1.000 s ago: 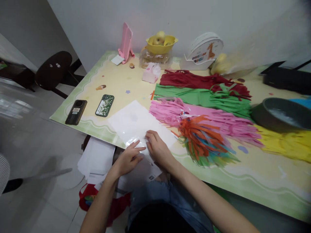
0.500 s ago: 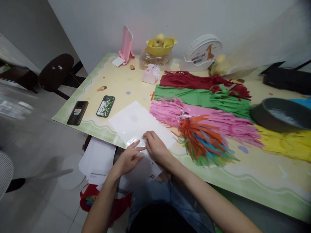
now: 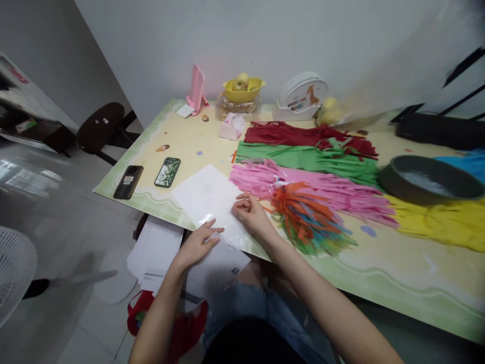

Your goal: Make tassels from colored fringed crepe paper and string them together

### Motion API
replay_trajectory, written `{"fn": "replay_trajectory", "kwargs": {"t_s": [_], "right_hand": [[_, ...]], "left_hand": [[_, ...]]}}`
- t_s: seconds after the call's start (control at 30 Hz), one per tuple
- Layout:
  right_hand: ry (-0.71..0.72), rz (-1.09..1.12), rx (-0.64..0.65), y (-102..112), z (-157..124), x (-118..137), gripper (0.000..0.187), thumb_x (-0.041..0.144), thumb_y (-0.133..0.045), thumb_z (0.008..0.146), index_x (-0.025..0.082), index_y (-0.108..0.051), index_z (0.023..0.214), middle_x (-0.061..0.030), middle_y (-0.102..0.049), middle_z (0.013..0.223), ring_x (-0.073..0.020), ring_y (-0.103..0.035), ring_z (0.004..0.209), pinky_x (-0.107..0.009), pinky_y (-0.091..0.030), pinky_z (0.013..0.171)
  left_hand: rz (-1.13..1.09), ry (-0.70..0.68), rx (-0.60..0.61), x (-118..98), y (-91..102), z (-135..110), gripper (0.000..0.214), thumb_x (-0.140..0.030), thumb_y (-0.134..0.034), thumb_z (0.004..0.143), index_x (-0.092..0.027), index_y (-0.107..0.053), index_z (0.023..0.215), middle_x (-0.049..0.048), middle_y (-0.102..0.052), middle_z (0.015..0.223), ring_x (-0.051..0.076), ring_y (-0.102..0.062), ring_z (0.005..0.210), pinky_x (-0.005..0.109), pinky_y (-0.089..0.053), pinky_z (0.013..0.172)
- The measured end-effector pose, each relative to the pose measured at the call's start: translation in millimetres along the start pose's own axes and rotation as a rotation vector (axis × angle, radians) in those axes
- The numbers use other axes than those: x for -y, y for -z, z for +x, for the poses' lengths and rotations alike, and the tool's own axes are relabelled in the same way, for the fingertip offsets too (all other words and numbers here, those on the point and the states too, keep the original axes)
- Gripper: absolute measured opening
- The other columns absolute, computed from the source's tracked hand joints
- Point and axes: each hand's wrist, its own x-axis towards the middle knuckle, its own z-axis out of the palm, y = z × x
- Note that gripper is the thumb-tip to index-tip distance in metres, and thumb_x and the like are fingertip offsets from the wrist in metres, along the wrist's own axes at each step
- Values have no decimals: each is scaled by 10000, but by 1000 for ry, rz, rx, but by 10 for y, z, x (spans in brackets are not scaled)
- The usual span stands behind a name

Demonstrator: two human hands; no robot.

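A white sheet (image 3: 206,189) with a glossy, clear-looking patch near its lower edge lies at the front edge of the table. My left hand (image 3: 197,246) rests at that lower edge, fingers stretched and apart, holding nothing. Over the sheet's right part, my right hand (image 3: 253,217) has its fingers curled in and thumb and fingertips close together; whatever may be between them is too small to make out. Just right of this hand lie a bundle of orange, blue and green strips (image 3: 303,212) and a pink fringed strip bundle (image 3: 326,189).
Green (image 3: 291,152), dark red (image 3: 299,135) and yellow fringed bundles (image 3: 447,222) lie farther off, beside a dark round bowl (image 3: 394,177). Two phones, one dark (image 3: 128,182) and one in a patterned case (image 3: 167,172), are at left. Papers (image 3: 157,247) sit below the table edge.
My right hand has moved up and right, away from my left hand and across the sheet. My left hand stays near the sheet's lower edge. The camera view has shifted slightly.
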Motion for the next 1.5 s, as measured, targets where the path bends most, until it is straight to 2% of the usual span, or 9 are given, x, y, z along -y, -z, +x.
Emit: {"fn": "replay_trajectory", "kwargs": {"t_s": [0.13,0.23,0.4,0.83,1.0,1.13,1.2,1.37,1.5], "right_hand": [[-23,198,-90,285,-35,305,358,326,-616,734,211,-440,1025,16,-603,748,-140,-577,638,-263,-453,583],[58,402,-192,400,-253,756,397,251,-687,718,232,-466,1047,17,-619,788,-131,-587,714,-244,-460,623],[127,412,-17,188,-702,1276,371,183,-657,792,244,-474,1109,-2,-636,840,-131,-608,758,-258,-496,678],[302,103,-86,-11,-796,1226,341,175,-577,861,240,-453,1173,-23,-609,880,-149,-614,787,-281,-524,692],[305,-185,-193,181,-738,1024,465,266,-666,798,216,-485,1224,-126,-559,1172,-255,-552,1051,-421,-491,862],[73,117,389,521,-797,903,531,348,-626,829,219,-426,1304,-84,-642,1069,-213,-642,882,-323,-539,678],[60,69,554,637,-847,1017,449,307,-558,873,225,-451,1302,-51,-676,979,-190,-659,780,-293,-535,633],[383,-513,166,408,-839,1455,593,135,-558,825,278,-423,1384,-90,-624,1217,-269,-624,1017,-385,-528,826],[531,-860,193,75,-584,1288,634,213,-688,786,197,-458,1376,-167,-550,1324,-343,-539,1155,-476,-489,922]], "left_hand": [[-211,110,-181,-218,172,-187,403,-510,-568,808,-136,-718,803,102,-735,922,291,-647,955,374,-486,843],[-460,149,-498,-475,229,-393,412,-514,-608,780,-120,-693,867,52,-707,738,201,-637,689,267,-479,621],[-522,94,-873,-786,0,-505,371,-478,-622,796,-114,-675,852,26,-661,706,138,-579,631,209,-439,570],[-429,25,-926,-986,-273,-557,343,-458,-588,842,-127,-646,768,7,-624,669,123,-565,623,198,-450,573],[-588,10,-989,-895,-217,-590,351,-464,-649,798,-123,-679,874,42,-712,759,155,-646,670,227,-509,618],[-913,-12,-1108,-619,-7,-457,429,-477,-718,727,-140,-670,988,86,-739,918,196,-695,809,296,-546,774],[-980,-52,-1096,-462,85,-332,500,-500,-689,749,-151,-635,1102,132,-704,1086,223,-672,981,329,-522,881],[-847,-112,-1211,-211,122,-186,532,-517,-480,895,-236,-427,1343,168,-404,1462,252,-482,1286,409,-448,1008],[-489,-197,-1467,-158,-12,-328,442,-405,-487,914,-222,-448,1315,140,-428,1430,229,-454,1300,394,-387,1069]]}}
